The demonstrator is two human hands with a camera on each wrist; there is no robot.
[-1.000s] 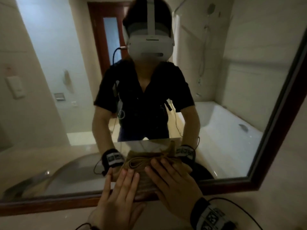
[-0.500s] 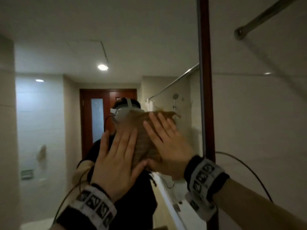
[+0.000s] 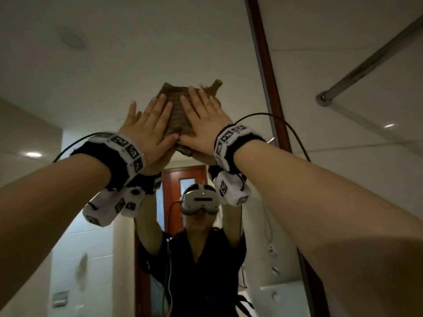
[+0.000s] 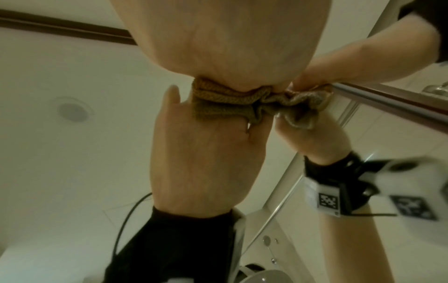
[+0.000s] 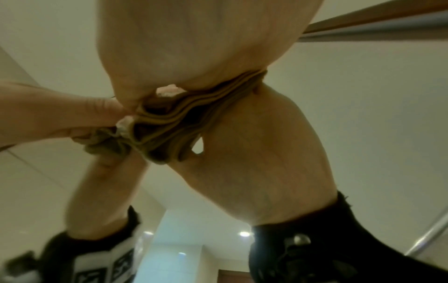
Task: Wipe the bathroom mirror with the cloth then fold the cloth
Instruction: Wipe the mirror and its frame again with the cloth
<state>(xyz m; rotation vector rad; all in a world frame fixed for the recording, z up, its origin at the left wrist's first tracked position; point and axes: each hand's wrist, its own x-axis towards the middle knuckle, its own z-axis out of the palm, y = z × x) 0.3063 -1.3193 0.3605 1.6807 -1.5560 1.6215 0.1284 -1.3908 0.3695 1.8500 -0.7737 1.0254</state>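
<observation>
A brown ribbed cloth is pressed flat against the upper part of the mirror glass. My left hand lies on its left half with straight fingers, and my right hand lies on its right half the same way. Both arms reach high overhead. In the left wrist view the bunched cloth edge shows between my palm and its reflection. In the right wrist view the cloth folds are squeezed between my palm and the glass.
The mirror's dark wooden frame runs up just right of my right hand. A metal shower rail crosses the upper right. The mirror reflects a person in a headset, a red door and white tiled walls.
Both hands have slid the cloth up the mirror, from its bottom edge a second ago to high overhead now. The head view has tilted upward with them.
</observation>
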